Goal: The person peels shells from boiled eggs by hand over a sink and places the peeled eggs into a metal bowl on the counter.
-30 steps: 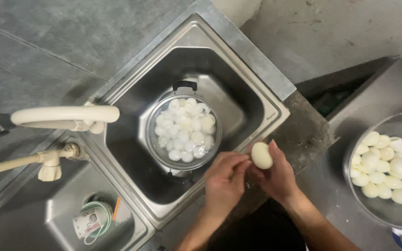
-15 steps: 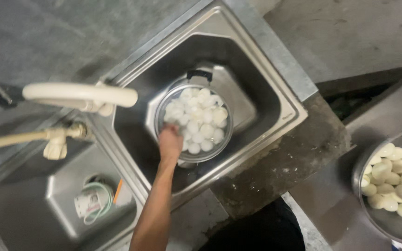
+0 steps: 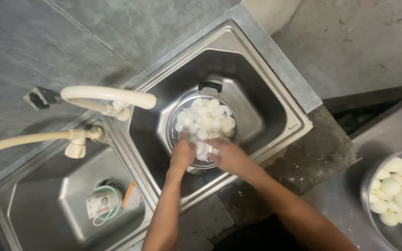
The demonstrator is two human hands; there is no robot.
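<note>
A metal pot [image 3: 178,111] with black handles stands in the right basin of a steel double sink [image 3: 275,100], full of white eggs [image 3: 206,120] in water. My left hand [image 3: 183,155] reaches into the pot's near edge, fingers among the eggs. My right hand [image 3: 228,156] lies beside it over the pot's near rim, fingers curled down into the eggs. Whether either hand grips an egg is hidden.
A cream swivel tap [image 3: 110,97] with a hose [image 3: 19,142] stands at the left of the pot. The left basin holds a cup [image 3: 101,203] and an orange item [image 3: 129,195]. A metal bowl [image 3: 367,186] of peeled eggs [image 3: 398,195] sits at the right edge.
A second ago both hands held one peeled egg near the sink's front rim. The right hand went to the bowl at the right, and now both hands are in the pot.
</note>
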